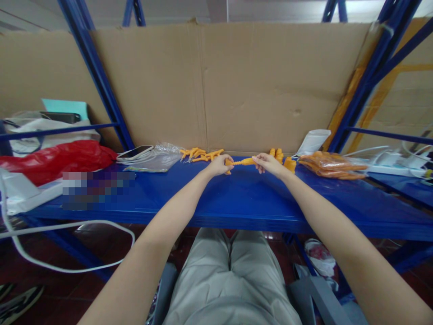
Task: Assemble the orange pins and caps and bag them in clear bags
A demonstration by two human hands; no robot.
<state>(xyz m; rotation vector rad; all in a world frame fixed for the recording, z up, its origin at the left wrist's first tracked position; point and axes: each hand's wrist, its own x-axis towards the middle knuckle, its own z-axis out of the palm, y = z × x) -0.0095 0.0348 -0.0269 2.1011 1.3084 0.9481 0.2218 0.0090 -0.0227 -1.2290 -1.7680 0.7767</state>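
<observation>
Between my two hands, just above the blue shelf top, a slim orange plastic piece (246, 161) is held out level. My left hand (219, 166) is closed on its left end, where orange parts stick out past the fingers. My right hand (267, 163) pinches the right end between thumb and fingers. Left of my left hand lies a pile of similar orange pieces (201, 155), some with small metal chains. Beyond my right hand stand several short orange pieces (290, 164). What exactly the held piece is, I cannot make out.
A clear bag of orange pieces (329, 165) lies at the right near a white power strip (399, 169). At left are a plastic sleeve (162, 158), a phone (135, 152) and a red bag (64, 158). Cardboard (237, 85) closes the back; a white cable (81, 270) loops in front.
</observation>
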